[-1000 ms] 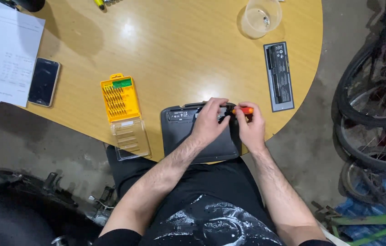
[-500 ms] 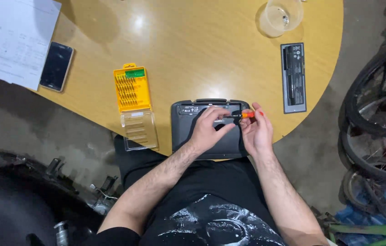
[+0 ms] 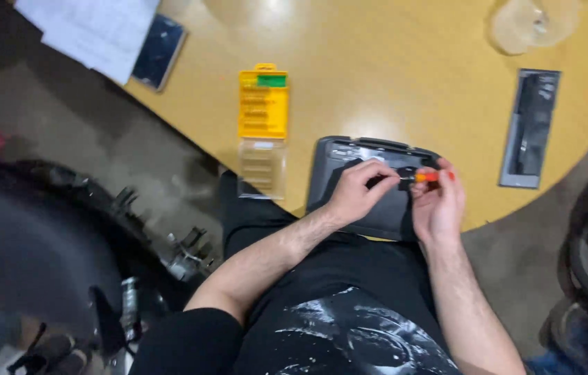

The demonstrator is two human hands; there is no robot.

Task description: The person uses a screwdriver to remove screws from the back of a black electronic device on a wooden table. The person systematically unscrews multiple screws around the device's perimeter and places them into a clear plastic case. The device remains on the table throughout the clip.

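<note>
Both hands pinch a small orange-handled screwdriver [image 3: 424, 177], left hand [image 3: 358, 194] at the tip, right hand [image 3: 438, 205] on the handle, over the dark device [image 3: 349, 163] overhanging the counter [image 3: 391, 83] edge; a slip could gouge it or tip it off.

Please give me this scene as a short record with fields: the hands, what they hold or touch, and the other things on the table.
left hand: fingertips at the metal tip of the small screwdriver
right hand: grip on the small screwdriver at its orange handle
under the hands: dark grey device at the table edge
table: round, yellow wood
left of the device: yellow bit case, open, with clear lid
right side: grey tray
far edge: clear container, phone, papers
</note>
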